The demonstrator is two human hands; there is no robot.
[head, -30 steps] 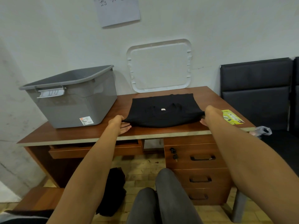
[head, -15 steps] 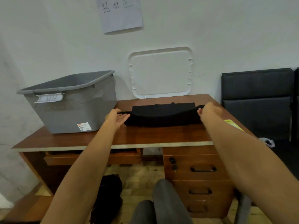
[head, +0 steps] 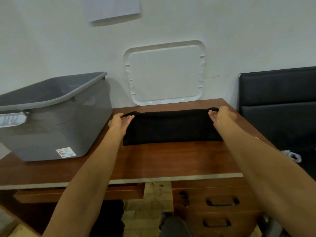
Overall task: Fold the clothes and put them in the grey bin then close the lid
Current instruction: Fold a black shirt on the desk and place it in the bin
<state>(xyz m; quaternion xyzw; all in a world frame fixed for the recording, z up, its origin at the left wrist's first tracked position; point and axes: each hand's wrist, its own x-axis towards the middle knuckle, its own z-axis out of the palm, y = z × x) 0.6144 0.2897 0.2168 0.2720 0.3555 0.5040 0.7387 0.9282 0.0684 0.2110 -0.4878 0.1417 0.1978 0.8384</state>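
The black folded cloth garment (head: 171, 127) lies toward the back of the brown wooden bench (head: 171, 159). The left hand (head: 122, 123) pinches its far left corner and the right hand (head: 220, 117) its far right corner. The open grey plastic bin (head: 56, 120) stands just left of it. The white rectangular lid (head: 164, 74) leans against the wall behind.

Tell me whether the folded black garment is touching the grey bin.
Apart: the head view shows bare desk and the left hand between the garment and the bin.
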